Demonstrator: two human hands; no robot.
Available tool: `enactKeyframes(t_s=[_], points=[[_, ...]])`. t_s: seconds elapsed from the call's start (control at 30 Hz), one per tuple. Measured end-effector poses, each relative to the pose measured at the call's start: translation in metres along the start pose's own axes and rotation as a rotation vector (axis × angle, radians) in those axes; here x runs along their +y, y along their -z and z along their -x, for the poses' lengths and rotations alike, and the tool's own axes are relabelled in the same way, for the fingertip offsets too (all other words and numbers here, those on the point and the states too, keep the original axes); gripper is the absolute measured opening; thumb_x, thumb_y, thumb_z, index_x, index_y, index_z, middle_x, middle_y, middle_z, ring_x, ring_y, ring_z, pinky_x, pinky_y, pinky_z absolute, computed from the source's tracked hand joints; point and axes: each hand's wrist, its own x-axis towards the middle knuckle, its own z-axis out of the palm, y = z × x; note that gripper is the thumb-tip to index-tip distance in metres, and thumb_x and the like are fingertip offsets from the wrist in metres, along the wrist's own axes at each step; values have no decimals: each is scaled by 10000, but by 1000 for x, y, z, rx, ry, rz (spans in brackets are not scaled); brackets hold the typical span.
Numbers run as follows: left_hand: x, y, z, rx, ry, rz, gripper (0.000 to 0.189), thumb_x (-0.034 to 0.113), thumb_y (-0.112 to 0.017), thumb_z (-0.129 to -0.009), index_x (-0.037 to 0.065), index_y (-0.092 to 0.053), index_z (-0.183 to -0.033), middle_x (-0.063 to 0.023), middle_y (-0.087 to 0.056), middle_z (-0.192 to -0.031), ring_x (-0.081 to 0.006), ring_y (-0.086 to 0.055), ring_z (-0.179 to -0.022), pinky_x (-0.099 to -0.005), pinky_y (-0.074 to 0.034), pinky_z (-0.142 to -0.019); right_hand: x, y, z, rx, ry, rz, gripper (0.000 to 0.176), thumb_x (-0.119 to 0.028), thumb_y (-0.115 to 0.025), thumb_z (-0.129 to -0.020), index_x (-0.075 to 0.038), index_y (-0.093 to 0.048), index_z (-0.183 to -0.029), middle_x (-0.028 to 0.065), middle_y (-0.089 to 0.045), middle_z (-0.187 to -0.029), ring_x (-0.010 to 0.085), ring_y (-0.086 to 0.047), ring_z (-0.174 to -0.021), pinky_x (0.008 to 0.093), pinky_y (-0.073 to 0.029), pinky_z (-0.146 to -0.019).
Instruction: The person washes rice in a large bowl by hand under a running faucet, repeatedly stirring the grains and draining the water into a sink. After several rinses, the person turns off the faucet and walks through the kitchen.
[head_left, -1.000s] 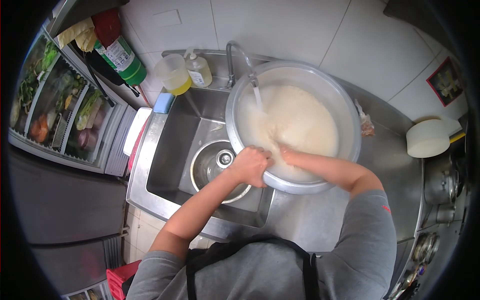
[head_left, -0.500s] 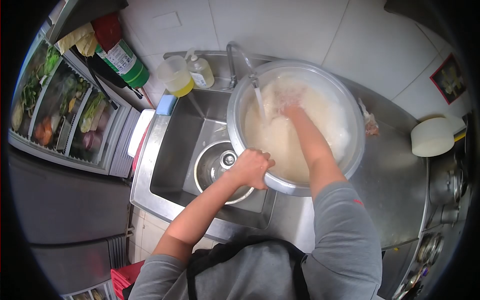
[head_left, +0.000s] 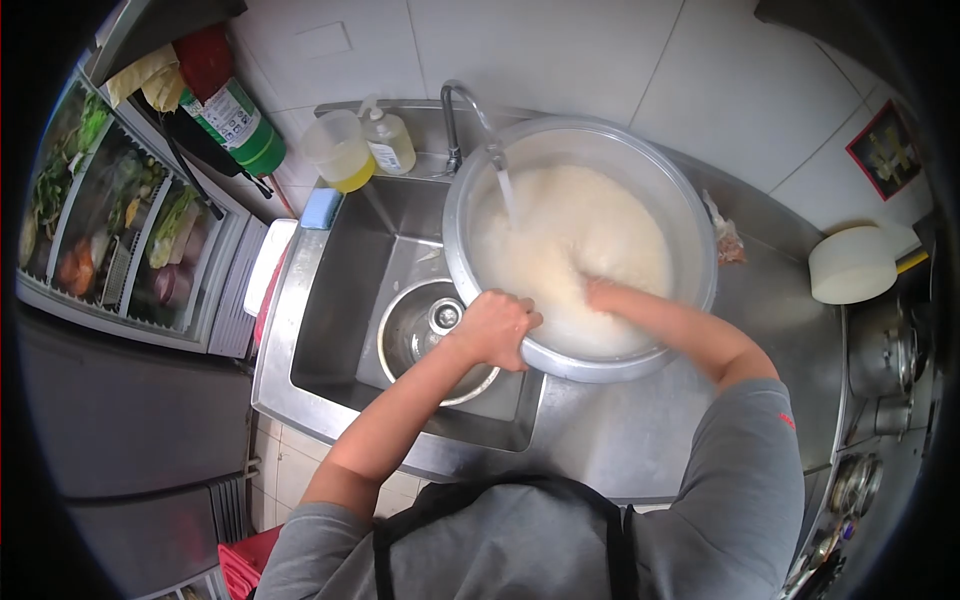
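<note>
A large steel bowl (head_left: 690, 235) full of rice and cloudy water (head_left: 570, 240) rests on the sink's right edge. My left hand (head_left: 497, 328) grips its near rim. My right hand (head_left: 597, 292) is plunged into the rice near the front of the bowl, fingers hidden under the water. Above the bowl, the tap (head_left: 470, 110) runs a stream into the rice.
The steel sink (head_left: 340, 290) holds a smaller metal bowl (head_left: 400, 330) over the drain. A yellow-liquid jug (head_left: 336, 150), soap bottle (head_left: 388, 140) and blue sponge (head_left: 322, 207) sit at its back left. A white container (head_left: 850, 265) stands on the right counter. A display fridge (head_left: 110, 210) is left.
My right hand pulled back from the far side of the bowl to its near side, stirring the rice. My left hand stayed on the rim.
</note>
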Motion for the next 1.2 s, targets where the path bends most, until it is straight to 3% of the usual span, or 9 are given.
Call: enactKeyframes(t_s=[0.07,0.33,0.47,0.53,0.73,0.83,1.03,1.17,1.2], points=[[0,0,-1,-32,-1,-21,349,332,-677,-441,75,-574,-654,-72,-540,-697,-270,-555,-610,-368,-448,-571,-35,3,7,-98,123,-251,629,-365,-459,-808,62,-326,-1250,259,-341,-1283,345,-368,-1175,452,-280,-969],[0,1,-1,5,-11,11,337,308,-674,-436,76,-582,-663,-70,-529,-697,-254,-554,-650,-368,-455,-567,-82,39,-57,545,525,-203,631,-369,-517,-765,-36,-345,-1273,208,-313,-1318,305,-338,-1204,483,-234,-997],[-2,0,0,-47,31,14,328,290,-661,-439,70,-584,-670,-76,-534,-674,-265,-563,-628,-373,-457,-548,-34,60,-206,916,879,-1081,641,-370,-546,-744,-86,-355,-1285,183,-299,-1335,285,-322,-1218,498,-210,-1012],[-1,3,0,-87,39,5,356,312,-670,-452,74,-603,-707,-90,-547,-682,-270,-574,-632,-368,-462,-554,-38,122,-96,646,-126,317,760,-424,-578,-703,-165,-251,-1338,112,-206,-1398,267,-185,-1292,531,-85,-1035],[-4,-2,0,-27,7,16,340,294,-661,-442,65,-585,-681,-85,-539,-646,-283,-566,-588,-381,-456,-530,37,124,-27,495,-465,-40,821,-341,-632,-705,-250,-153,-1366,168,-253,-1364,331,-337,-1211,515,-312,-951],[-3,-1,1,-26,12,18,347,307,-662,-449,68,-586,-689,-84,-542,-655,-282,-568,-592,-381,-455,-529,58,92,-4,445,-413,-83,820,-258,-609,-738,-271,-87,-1371,244,-301,-1310,370,-448,-1103,504,-391,-872],[-2,0,1,-27,4,2,334,317,-660,-456,81,-584,-681,-76,-544,-668,-266,-570,-602,-366,-455,-541,21,12,19,209,-275,-485,697,-47,-433,-785,78,1,-1317,313,-441,-1120,356,-552,-847,424,-431,-801],[-1,-1,0,17,-7,33,316,302,-659,-446,91,-577,-668,-68,-531,-653,-258,-564,-591,-362,-451,-544,30,-118,-74,484,117,-233,474,-42,-425,-786,28,-344,-1247,239,-531,-1021,350,-539,-879,432,-412,-811],[-1,-1,0,15,-7,33,316,302,-659,-446,91,-577,-668,-68,-531,-653,-258,-564,-591,-362,-451,-544,-15,-71,-34,346,232,-263,490,-78,-441,-777,15,-346,-1249,232,-520,-1040,344,-520,-908,441,-396,-826]])
